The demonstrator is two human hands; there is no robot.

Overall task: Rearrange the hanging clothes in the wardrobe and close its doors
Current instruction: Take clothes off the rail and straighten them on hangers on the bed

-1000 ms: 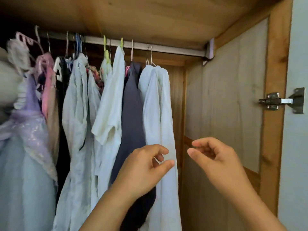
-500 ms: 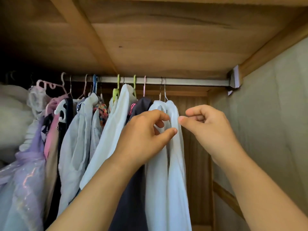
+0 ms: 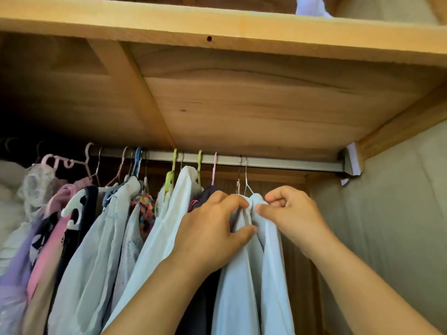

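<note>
**Wardrobe: rearranging under way, doors not yet closed**

While the clothes rail (image 3: pixel 266 162) carries crowded garments, the white shirt (image 3: pixel 254 274) hangs rightmost; left hand (image 3: pixel 212 228) pinches its shoulder, right hand (image 3: pixel 290 213) pinches its collar. Doors out of view, seemingly open.

No readable text, label, brand, number or sign anywhere: none on hanging clothes (image 3: pixel 169 238), hangers, rail (image 3: pixel 278 162) or wooden shelf (image 3: pixel 217 27).

Both hands, left (image 3: pixel 212 228) and right (image 3: pixel 290 213), pinch the white garment (image 3: pixel 254 274) hanging rightmost on the rail (image 3: pixel 278 162).
</note>
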